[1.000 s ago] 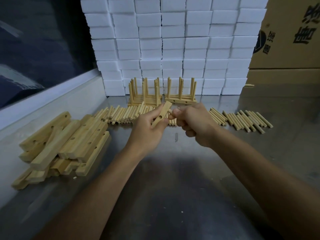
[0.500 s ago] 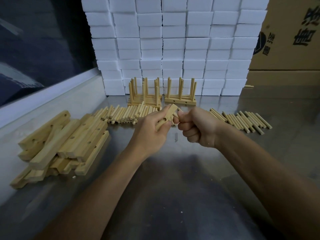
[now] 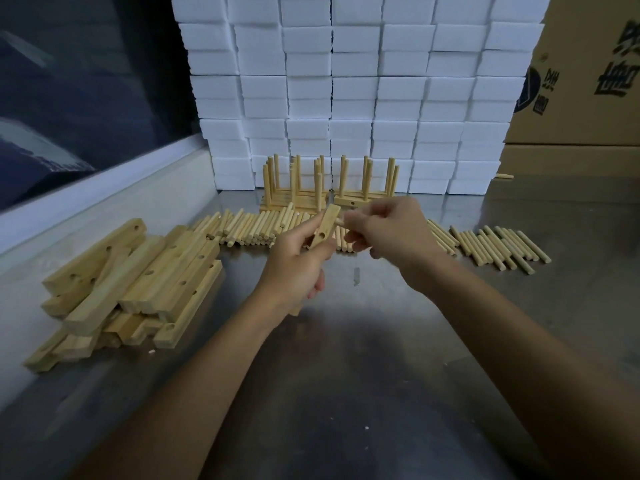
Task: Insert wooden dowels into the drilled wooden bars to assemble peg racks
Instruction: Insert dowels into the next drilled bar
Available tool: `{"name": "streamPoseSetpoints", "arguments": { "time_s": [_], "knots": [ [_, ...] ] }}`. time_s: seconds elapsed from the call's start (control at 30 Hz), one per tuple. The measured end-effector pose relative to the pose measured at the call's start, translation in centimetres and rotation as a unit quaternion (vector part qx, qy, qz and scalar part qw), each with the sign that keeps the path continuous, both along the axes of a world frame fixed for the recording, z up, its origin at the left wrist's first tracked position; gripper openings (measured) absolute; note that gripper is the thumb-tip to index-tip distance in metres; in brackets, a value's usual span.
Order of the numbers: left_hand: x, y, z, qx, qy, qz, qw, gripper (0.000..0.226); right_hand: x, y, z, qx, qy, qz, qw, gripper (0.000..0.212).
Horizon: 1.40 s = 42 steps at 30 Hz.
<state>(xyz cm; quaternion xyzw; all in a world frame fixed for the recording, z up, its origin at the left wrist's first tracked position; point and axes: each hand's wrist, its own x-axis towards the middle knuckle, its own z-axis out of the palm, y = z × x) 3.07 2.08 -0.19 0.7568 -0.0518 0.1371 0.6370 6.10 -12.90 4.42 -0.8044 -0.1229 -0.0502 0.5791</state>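
Head view: your left hand (image 3: pixel 294 261) has its fingers wrapped round a short pale drilled wooden bar (image 3: pixel 324 227), tilted up over the steel tabletop (image 3: pixel 346 393), one empty hole facing you. Your right hand (image 3: pixel 388 230) pinches a light wooden dowel (image 3: pixel 339 221) with its tip at the bar's upper end; can't tell if it's seated yet, fingers cover most of it. Done so far: two groups of finished peg racks with upright pegs (image 3: pixel 329 188) at the back against the stacked white foam blocks (image 3: pixel 346 81). Left to do looks like plenty: a loose heap of drilled wooden bars (image 3: pixel 131 282) on your left, and rows of loose dowels (image 3: pixel 498 247) spread behind your hands and off to the right. Judging by those stocks, you're early in the job.
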Motion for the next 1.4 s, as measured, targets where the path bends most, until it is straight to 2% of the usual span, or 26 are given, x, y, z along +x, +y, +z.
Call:
{"name": "streamPoseSetpoints", "arguments": {
  "time_s": [0.03,0.1,0.2,0.23,0.3,0.37,0.43,0.5,0.6,0.67,0.77,0.9,1.07,1.4],
  "knots": [
    [0.0,0.1,0.1,-0.023,0.011,0.01,1.0,0.048,0.1,-0.3,0.3,0.052,0.069,0.034,0.996,0.018],
    [0.1,0.4,0.1,-0.074,0.044,0.039,0.996,0.048,0.6,-1.3,0.6,0.118,0.172,0.073,0.975,0.028],
    [0.4,1.3,0.0,-0.16,0.092,0.065,0.981,0.041,1.9,-2.7,0.3,0.169,0.199,0.036,0.965,0.038],
    [0.5,1.6,0.1,-0.188,0.102,0.068,0.974,0.036,2.1,-3.1,0.1,0.144,0.183,0.011,0.972,0.036],
    [0.7,1.9,0.0,-0.237,0.119,0.069,0.962,0.027,2.5,-3.7,-0.5,0.034,0.118,-0.042,0.992,0.026],
    [0.9,2.1,0.0,-0.268,0.135,0.068,0.951,0.023,3.0,-4.4,-1.7,-0.087,0.037,-0.106,0.99,0.021],
    [1.0,2.1,-0.1,-0.272,0.148,0.068,0.948,0.022,3.3,-4.9,-3.0,-0.201,-0.032,-0.149,0.968,0.02],
    [1.1,2.1,-0.3,-0.269,0.154,0.067,0.948,0.022,3.4,-5.2,-4.0,-0.282,-0.06,-0.148,0.946,0.022],
    [1.1,1.9,-0.4,-0.266,0.156,0.068,0.949,0.022,4.0,-5.0,-5.3,-0.416,-0.081,-0.1,0.9,0.043],
    [1.0,1.8,-0.4,-0.265,0.155,0.07,0.949,0.022,4.5,-4.5,-6.0,-0.456,-0.095,-0.063,0.882,0.054],
    [0.9,1.9,-0.4,-0.264,0.152,0.073,0.95,0.022,5.5,-3.8,-6.8,-0.47,-0.077,-0.029,0.879,0.063],
    [1.0,2.1,-0.2,-0.265,0.148,0.077,0.95,0.026,6.2,-3.7,-7.2,-0.495,-0.066,-0.016,0.866,0.063],
    [1.1,2.1,-0.3,-0.255,0.143,0.086,0.952,0.028,5.9,-3.5,-6.7,-0.465,-0.137,-0.096,0.869,0.053],
    [1.2,2.2,-0.5,-0.242,0.139,0.093,0.956,0.028,5.5,-3.3,-6.3,-0.46,-0.167,-0.188,0.851,0.028]
  ]
}}
